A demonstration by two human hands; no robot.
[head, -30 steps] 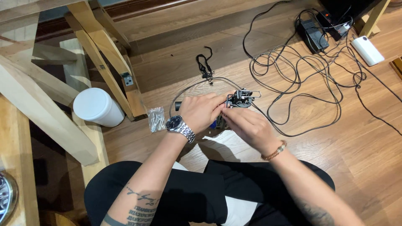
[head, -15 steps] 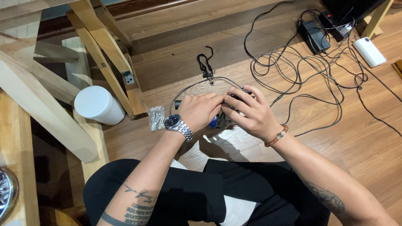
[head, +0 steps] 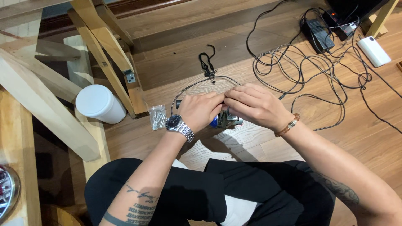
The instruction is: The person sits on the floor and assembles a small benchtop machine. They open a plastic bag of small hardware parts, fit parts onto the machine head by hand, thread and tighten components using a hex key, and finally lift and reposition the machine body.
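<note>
Spanning everything, wooden floor boards.

Screw bag — left of small device

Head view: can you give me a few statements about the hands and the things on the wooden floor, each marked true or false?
1. Both hands, left hand and right hand, close together on a small electronic part with a blue piece. True.
2. The white cylindrical container lies by the right hand. False: it stands on the left-hand side.
3. A small clear bag of metal screws lies near the left wrist. True.
4. The tangled black cables are on the person's lap. False: they lie on the floor.
</note>
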